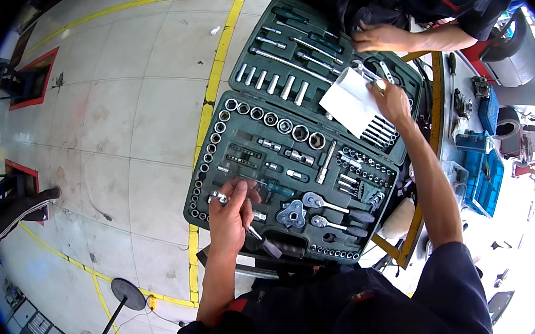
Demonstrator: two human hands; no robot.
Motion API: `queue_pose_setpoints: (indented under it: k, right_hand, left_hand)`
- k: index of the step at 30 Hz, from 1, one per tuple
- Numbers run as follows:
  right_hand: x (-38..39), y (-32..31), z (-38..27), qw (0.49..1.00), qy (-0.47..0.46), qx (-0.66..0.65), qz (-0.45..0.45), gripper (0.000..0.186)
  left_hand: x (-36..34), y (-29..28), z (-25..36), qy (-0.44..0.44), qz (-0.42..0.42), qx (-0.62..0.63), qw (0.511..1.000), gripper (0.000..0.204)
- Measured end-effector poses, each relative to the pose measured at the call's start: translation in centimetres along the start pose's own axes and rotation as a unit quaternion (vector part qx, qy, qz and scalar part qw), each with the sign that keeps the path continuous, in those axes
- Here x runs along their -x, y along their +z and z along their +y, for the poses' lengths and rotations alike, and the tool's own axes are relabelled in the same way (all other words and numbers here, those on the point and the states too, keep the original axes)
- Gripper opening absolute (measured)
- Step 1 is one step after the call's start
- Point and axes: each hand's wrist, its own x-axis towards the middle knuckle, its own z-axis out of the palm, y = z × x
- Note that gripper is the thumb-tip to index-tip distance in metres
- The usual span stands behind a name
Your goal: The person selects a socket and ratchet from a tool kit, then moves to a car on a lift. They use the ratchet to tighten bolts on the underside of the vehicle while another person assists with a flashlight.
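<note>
The big green tool case (203, 160) is wide open, with its lid half far from the person and its tray half near. Over the right side of the lid half is a white paper (349, 100). Its long way slants from far left to near right. The right hand (390, 102) has its fingers pinched on the paper's right edge. The left hand (231, 214) is over the near left part of the tray, with its fingers curled tight around a held tool (265, 243). The tool looks like a ratchet, but the hand hides its middle. It lies on a slant: the shiny head pokes out far and left, and the dark handle sticks out near and right. In the tray, a big ratchet (329, 204) and a small ratchet (335, 225) lie to the right of the left hand, which is nearer them than the right hand. Little round sockets (215, 138) make a line down the tray's left edge
</note>
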Motion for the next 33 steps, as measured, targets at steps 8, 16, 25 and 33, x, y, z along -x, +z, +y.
queue_pose_setpoints:
  k: [8,16,25,33]
  right_hand:
    - [6.6,3.2,0.0,0.995,-0.101,-0.008,0.007,0.064]
    - [11.9,1.2,3.3,0.979,-0.130,-0.129,0.088,0.055]
    - [22.2,-3.4,22.0,0.926,0.149,-0.311,0.154,0.054]
    - [22.2,-5.8,49.4,0.844,0.402,0.007,0.354,0.062]
  left_hand:
    - [-8.6,7.1,5.0,0.156,-0.004,-0.698,0.699,0.023]
    - [-14.2,6.4,1.5,0.258,-0.024,-0.793,0.552,0.028]
    - [-14.5,5.7,0.3,0.361,-0.099,-0.864,0.338,0.015]
    - [-14.8,5.4,0.0,0.443,-0.098,-0.757,0.470,0.024]
